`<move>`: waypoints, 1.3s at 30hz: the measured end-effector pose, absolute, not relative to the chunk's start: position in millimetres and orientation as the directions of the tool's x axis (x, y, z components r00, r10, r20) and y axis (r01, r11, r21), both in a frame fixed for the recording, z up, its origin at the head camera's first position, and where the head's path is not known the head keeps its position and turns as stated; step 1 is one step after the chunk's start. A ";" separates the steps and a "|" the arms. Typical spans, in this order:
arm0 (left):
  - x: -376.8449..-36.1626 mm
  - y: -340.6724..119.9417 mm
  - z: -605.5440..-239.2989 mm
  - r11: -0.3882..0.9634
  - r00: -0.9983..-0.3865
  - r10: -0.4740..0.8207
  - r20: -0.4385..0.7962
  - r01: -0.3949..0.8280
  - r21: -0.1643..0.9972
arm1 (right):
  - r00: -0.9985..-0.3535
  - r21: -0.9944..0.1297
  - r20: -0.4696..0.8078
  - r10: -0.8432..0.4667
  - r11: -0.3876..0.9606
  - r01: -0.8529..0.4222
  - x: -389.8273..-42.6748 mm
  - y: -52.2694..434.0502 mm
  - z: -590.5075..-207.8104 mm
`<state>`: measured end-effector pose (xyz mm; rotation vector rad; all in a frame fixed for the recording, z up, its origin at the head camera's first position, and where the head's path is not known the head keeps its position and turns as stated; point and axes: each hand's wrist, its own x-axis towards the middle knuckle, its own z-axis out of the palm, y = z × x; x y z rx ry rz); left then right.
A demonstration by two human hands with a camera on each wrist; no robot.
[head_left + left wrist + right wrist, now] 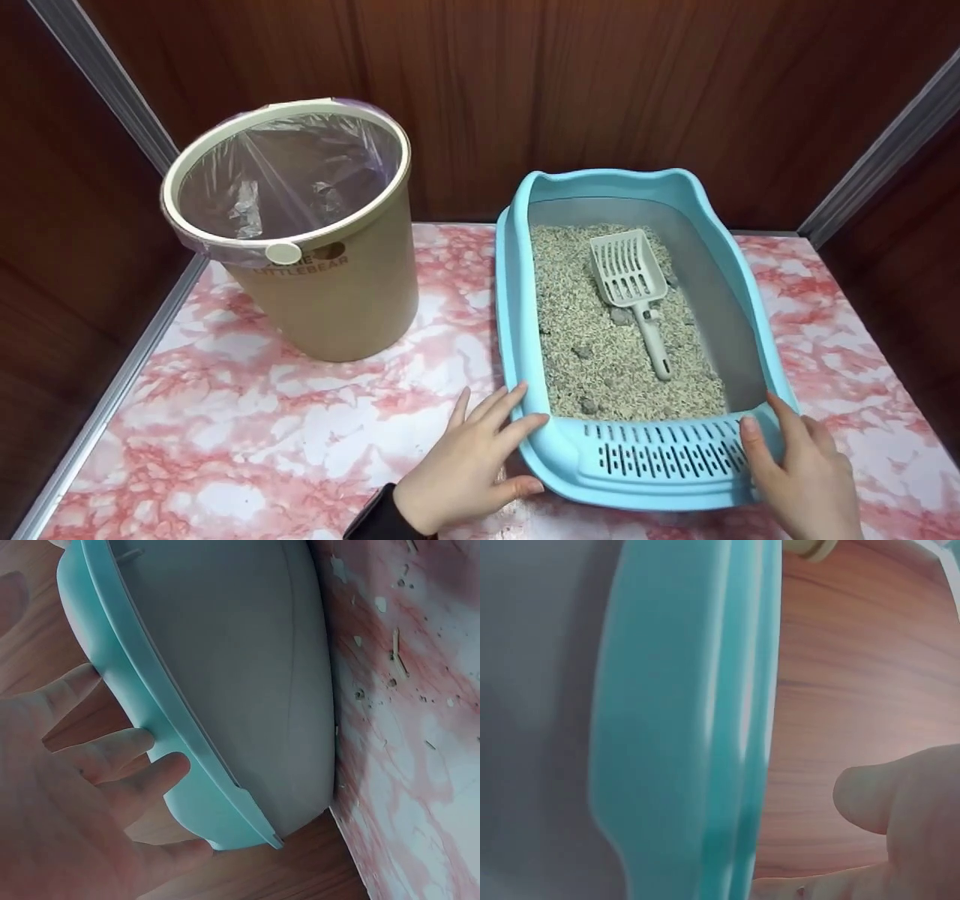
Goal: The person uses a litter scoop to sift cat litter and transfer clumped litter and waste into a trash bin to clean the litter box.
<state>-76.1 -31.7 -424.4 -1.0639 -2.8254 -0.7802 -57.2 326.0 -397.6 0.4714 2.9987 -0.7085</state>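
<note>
A light blue cat litter tray [750,292] stands on the marbled tabletop, its perforated front lip facing me. Inside, a pale slotted litter scoop [654,341] lies on the grainy litter [570,315], among several dark clumps. My left hand [465,465] is at the tray's front left corner, fingers spread and fingertips at the rim. At the front right corner is my right hand [810,472], its thumb over the lip and its index finger along the side rim. In the left wrist view, fingers [161,776] reach the tray's blue edge. The right wrist view shows the thumb [862,799] apart from the tray.
To the left stands a beige trash bin [345,307] lined with a clear plastic bag [300,172]. Dark wooden panels [465,90] enclose the back and sides. Crumbs of litter [397,664] lie on the tabletop [300,450] beneath the tray's edge.
</note>
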 end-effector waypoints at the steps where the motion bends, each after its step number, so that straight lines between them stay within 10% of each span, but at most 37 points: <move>1: -75.7 -31.8 -424.7 0.644 -0.770 0.608 0.192 0.620 0.448 | -0.953 -0.430 -0.111 0.283 0.851 0.303 -56.7 325.0 -397.3; 12: -79.7 -40.0 -413.7 0.674 -0.784 0.513 0.350 0.620 0.402 | -0.947 -0.465 -0.103 0.304 0.827 0.316 -55.0 324.2 -401.4; 19: -109.2 -95.5 -349.3 0.777 -0.550 0.115 0.827 0.569 0.270 | -0.947 -0.465 -0.064 0.316 0.830 0.308 -54.4 322.0 -402.9; 28: -142.1 -167.3 -317.9 0.881 -0.696 -0.133 0.705 0.244 0.406 | -0.934 -0.456 -0.062 0.353 0.822 0.341 -55.3 319.2 -405.4; 39: -163.2 -167.1 -323.2 0.899 -0.634 -0.153 0.758 0.229 0.373 | -0.943 -0.439 0.000 0.333 0.847 0.299 -52.0 317.8 -411.5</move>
